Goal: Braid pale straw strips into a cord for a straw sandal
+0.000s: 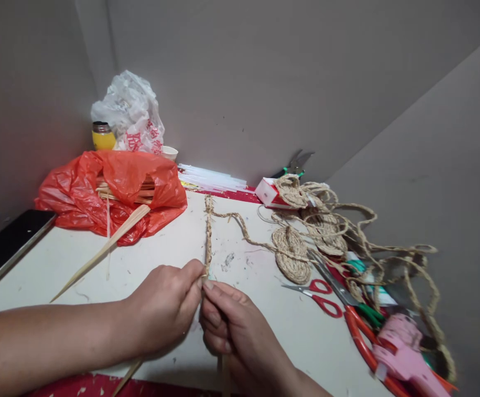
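Note:
My left hand (pixel 169 306) and my right hand (pixel 235 320) meet at the near end of a braided straw cord (pixel 209 237). Both hands pinch it between thumb and fingers, the knuckles close together. The cord runs straight away from me, then bends back to the right across the board toward a flat coil of braid (pixel 291 256). Loose straw strips hang below my hands, one (pixel 128 377) under my left forearm. What lies inside my curled fingers is mostly hidden.
A red plastic bag (pixel 78 187) holds straw, with a pale leaf strip (pixel 103 251) before it. At left lies a phone (pixel 12 242). To the right are small red scissors (pixel 322 298), large scissors (pixel 359 331), a pink glue gun (pixel 405 347) and glue sticks (pixel 212 177) behind.

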A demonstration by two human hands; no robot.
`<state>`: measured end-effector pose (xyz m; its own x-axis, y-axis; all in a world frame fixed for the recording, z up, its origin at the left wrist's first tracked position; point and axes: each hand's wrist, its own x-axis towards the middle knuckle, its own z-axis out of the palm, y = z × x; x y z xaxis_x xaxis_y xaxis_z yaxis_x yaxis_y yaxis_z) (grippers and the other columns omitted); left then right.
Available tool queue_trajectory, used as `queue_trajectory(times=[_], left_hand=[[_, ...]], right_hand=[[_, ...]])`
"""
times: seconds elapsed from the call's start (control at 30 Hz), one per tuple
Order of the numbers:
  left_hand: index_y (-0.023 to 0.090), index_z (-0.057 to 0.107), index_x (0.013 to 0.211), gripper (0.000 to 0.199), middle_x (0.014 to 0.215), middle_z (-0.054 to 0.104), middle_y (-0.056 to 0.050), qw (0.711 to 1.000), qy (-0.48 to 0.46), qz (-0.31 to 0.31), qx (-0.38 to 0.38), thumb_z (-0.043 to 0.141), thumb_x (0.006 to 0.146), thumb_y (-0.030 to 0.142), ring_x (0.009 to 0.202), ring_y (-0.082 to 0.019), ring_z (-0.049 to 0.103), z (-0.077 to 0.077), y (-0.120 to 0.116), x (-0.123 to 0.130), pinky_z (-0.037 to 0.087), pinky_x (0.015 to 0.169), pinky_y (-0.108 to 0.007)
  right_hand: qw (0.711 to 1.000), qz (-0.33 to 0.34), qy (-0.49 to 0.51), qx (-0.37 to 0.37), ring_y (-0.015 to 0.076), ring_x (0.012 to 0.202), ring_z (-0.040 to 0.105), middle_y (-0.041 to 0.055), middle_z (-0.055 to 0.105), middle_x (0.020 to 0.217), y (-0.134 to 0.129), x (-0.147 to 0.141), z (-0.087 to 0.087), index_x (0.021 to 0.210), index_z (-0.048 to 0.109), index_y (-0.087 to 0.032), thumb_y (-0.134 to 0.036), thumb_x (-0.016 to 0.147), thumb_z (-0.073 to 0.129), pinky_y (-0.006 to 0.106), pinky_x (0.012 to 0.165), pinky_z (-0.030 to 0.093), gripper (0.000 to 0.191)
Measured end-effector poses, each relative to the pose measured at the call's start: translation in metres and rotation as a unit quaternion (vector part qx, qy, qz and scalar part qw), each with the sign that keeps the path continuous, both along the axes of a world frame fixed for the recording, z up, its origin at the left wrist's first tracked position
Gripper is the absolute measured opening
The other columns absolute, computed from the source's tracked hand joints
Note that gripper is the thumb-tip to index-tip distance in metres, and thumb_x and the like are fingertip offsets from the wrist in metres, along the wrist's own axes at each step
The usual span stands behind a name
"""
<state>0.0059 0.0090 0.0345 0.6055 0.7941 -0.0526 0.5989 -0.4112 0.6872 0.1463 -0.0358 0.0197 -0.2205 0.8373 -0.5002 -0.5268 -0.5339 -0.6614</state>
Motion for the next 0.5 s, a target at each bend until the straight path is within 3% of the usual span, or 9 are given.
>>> queue_trajectory(times=[0.3,0.5], left_hand=[[0.017,0.046,0.09,0.013,0.058,0.05,0.0,0.982,0.115,-0.071,0.131,0.034,0.085,0.021,0.049,-0.015,0.049,-0.003,0.0,0.001,0.028,0.049,-0.024],[0.013,0.046,0.104,0.025,0.065,0.058,-0.004,0.987,0.073,-0.079,0.116,0.039,0.081,0.02,0.056,-0.019,0.057,-0.003,-0.011,0.004,0.036,0.052,-0.027]], right_hand=[[1.0,-0.027,-0.014,-0.003,0.002,0.04,0.015,-0.0087,0.035,0.048,-0.002,-0.004,-0.003,0.062,0.042,-0.017,-0.039,0.071,0.07,0.018,0.037,0.009,0.037],[0.998,-0.049,-0.044,0.012,0.0018,0.038,0.017,-0.0094,0.029,0.043,-0.003,-0.006,-0.004,0.054,0.038,-0.017,-0.039,0.071,0.068,0.018,0.036,0.01,0.041]])
